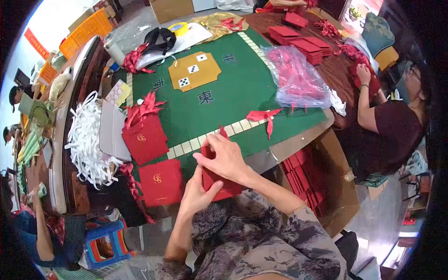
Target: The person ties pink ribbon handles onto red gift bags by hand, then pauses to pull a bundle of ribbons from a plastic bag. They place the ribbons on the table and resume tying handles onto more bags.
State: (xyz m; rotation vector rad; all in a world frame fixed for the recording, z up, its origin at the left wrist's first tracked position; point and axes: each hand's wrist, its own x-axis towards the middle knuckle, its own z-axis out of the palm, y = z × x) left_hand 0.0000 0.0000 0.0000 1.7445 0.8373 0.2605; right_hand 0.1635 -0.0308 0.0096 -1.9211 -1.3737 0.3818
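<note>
A red gift bag (228, 192) is between my hands at the near edge of the table. My left hand (198, 195) grips its left side, thumb on the front. My right hand (225, 158) is closed over the upper part, fingers pinched, with a bit of red ribbon (223, 132) showing beyond the fingertips. Just left lies a flat red bag with a gold logo (161, 183). Above that one, more red bags (144, 142) lie with red ribbons (142, 111) fanned on top. A loose red ribbon (263, 116) lies ahead of my right hand.
A clear plastic bag of red ribbons (298, 77) rests on the green mat (186, 126). White straps (91, 144) heap at the left. At my right, a cardboard box (338, 182) holds red bags. A co-worker (392, 112) sits at the right near stacked red bags (303, 44).
</note>
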